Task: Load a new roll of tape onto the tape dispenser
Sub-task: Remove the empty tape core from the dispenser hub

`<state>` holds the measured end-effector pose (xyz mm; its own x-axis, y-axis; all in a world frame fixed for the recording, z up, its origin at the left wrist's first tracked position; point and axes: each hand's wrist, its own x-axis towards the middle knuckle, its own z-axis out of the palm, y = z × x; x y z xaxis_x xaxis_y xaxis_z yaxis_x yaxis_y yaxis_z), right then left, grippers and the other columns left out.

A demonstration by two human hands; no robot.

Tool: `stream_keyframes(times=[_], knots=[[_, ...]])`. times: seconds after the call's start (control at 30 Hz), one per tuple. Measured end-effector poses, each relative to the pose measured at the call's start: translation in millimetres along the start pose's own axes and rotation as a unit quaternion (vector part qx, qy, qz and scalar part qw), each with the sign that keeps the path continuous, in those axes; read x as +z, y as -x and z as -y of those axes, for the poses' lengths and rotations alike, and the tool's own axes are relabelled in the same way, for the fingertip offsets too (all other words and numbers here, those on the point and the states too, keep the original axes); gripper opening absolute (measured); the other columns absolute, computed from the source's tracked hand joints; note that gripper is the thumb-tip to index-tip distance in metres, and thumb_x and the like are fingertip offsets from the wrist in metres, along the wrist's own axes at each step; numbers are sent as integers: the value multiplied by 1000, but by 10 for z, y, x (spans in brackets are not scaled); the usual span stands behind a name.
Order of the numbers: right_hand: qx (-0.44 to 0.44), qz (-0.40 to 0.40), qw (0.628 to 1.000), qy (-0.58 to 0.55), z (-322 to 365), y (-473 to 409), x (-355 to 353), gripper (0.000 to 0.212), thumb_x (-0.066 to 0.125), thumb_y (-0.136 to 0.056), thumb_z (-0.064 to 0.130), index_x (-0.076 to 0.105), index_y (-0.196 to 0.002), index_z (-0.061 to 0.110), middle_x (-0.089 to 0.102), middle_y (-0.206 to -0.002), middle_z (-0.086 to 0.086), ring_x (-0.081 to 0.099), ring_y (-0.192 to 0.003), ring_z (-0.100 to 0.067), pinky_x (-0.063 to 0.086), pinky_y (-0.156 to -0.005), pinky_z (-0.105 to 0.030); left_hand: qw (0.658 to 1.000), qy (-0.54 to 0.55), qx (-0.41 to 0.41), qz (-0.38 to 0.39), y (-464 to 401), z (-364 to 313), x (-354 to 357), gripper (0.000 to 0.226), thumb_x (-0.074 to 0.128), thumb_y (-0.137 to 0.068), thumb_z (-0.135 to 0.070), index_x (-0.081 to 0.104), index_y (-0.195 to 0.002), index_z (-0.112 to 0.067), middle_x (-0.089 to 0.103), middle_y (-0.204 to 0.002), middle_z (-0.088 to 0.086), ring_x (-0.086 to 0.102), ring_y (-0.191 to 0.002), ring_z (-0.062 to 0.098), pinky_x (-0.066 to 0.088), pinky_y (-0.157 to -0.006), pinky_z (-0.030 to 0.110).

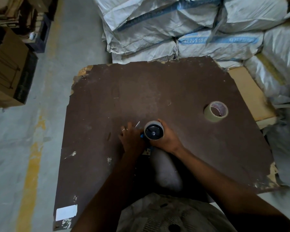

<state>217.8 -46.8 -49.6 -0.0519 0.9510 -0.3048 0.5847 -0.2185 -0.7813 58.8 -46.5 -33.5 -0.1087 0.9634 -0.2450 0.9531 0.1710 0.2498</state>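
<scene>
- Gripping was seen on both sides: the right hand (166, 139) was curled round the roll (154, 130) seated on the dispenser (145, 139), thumb and fingers clamped on its outer face.
- Left hand (130, 137) was laid over the dispenser's front end; fingers looked curled on it, but what exactly was pinched could not be told.
- Roll and dispenser were held near the middle of the board (157, 89), close to the near edge; the roll's dark hub faced up.
- A second roll (216, 111) was lying flat on the board, well apart to the right, untouched.
- Handling, as judged: roll light and stiff on its core, outer wrap smooth and likely slippery; best taken by the rim or through the core, not by the sticky side.
- Dispenser judged rigid plastic and metal; blade end probably sharp, so the handle or frame was the safer hold.
- Free tape end judged flimsy, prone to sticking to itself.
</scene>
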Motion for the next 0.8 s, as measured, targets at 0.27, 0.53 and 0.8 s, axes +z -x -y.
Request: stream_keyframes(times=[0.27, 0.53, 0.8], knots=[[-3, -37, 999, 12, 53, 18, -120, 76, 98, -53, 40, 70, -121, 21, 73, -106, 11, 65, -89, 9, 40, -73, 4, 1000, 23, 16, -11, -18, 50, 23, 40, 73, -69, -40, 68, -109, -37, 49, -109, 3, 45, -109, 36, 42, -80, 43], [-21, -90, 996, -4, 73, 158, -34, 73, 97, -55, 31, 70, -122, 19, 69, -102, 16, 64, -89, 5, 41, -75, 4, 1000, 18, -3, -4, -53, 43, 73, 45, 71, -68, -36, 66, -113, -36, 50, -118, 3, 45, -117, 38, 46, -87, 47], [4, -39, 999, -2, 68, 24, -223, 69, 98, -51, 44, 75, -113, 24, 78, -102, 9, 70, -87, 6, 56, -79, -12, 1000, 3, 12, -2, -47, -23, 80, 69, 76, -61, -49, 56, -126, -38, 50, -125, 3, 42, -121, 37, 44, -88, 45]])
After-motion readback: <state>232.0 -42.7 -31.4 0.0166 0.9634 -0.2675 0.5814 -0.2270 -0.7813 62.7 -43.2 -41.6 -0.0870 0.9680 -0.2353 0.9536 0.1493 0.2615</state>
